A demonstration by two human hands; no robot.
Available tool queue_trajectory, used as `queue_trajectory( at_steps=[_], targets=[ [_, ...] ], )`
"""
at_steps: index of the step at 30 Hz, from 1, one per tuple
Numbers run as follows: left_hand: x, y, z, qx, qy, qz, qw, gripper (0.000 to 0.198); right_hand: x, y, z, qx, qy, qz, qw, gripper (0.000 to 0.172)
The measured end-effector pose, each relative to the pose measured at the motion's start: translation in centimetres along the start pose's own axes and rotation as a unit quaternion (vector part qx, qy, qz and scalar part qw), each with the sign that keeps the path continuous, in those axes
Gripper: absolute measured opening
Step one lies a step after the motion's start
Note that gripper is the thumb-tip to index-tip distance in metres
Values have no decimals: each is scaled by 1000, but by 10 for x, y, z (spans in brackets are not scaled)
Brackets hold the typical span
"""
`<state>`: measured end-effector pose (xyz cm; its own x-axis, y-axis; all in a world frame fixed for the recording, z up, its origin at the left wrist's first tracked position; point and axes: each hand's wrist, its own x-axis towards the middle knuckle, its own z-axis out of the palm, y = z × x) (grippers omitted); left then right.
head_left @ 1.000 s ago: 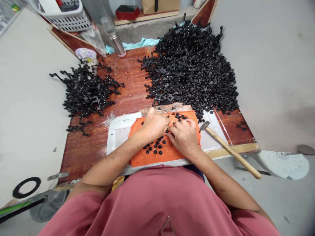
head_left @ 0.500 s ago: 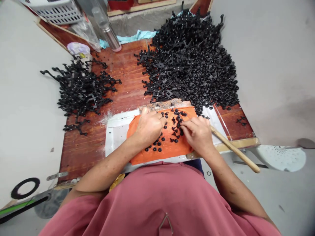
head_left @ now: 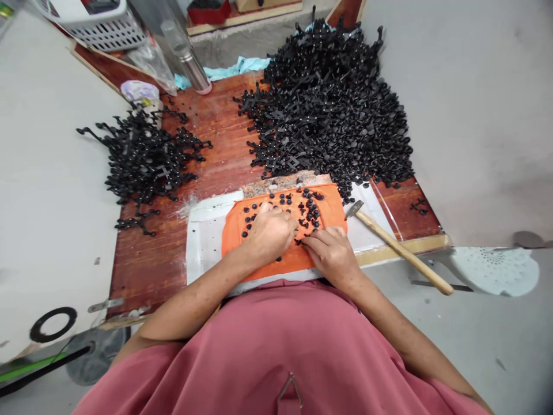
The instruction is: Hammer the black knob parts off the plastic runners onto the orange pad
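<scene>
Both hands rest on an orange cloth (head_left: 330, 212) spread over a white board (head_left: 203, 236) at the near edge of the wooden table. My left hand (head_left: 270, 233) lies palm down with its fingers curled over several small black round parts (head_left: 309, 208) scattered on the cloth. My right hand (head_left: 332, 253) is beside it, fingers pinched together at the parts by the left fingertips. What either hand holds is hidden.
A big heap of black plastic sprues (head_left: 332, 104) fills the far right of the table; a smaller heap (head_left: 144, 158) lies at the left. A wooden-handled hammer (head_left: 400, 248) lies right of the cloth. A metal bottle (head_left: 190, 63) and white basket (head_left: 103, 23) stand at the back.
My right hand has come back from the cloth's right side to meet the left hand near the cloth's front. More small parts now show on the cloth's far half.
</scene>
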<state>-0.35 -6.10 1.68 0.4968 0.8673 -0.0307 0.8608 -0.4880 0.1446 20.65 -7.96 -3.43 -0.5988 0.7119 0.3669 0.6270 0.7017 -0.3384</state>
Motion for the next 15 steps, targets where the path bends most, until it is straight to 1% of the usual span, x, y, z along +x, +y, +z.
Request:
queue_trajectory(
  at_steps=[2, 5, 8, 10, 12, 15],
  targets=[
    [-3, -4, -2, 1, -6, -14, 1000, 29, 1, -2, 2, -10, 7, 4, 1000, 25],
    [-7, -6, -3, 0, -7, -44, 999, 30, 7, -8, 4, -22, 2, 30, 999, 22],
    [-12, -8, -3, 4, 19, -79, 997, 31, 18, -12, 7, -32, -10, 50, 998, 22],
    [-16, -9, -3, -1, 39, -90, 995, 29, 24, -14, 9, -40, -12, 55, 998, 24],
    [-20, -9, -3, -18, 44, -78, 996, 25, 27, -13, 9, -42, -8, 58, 997, 23],
    [-22, -8, -2, -41, 27, -45, 998, 24, 26, -11, 8, -31, -2, 59, 998, 21]
  ],
)
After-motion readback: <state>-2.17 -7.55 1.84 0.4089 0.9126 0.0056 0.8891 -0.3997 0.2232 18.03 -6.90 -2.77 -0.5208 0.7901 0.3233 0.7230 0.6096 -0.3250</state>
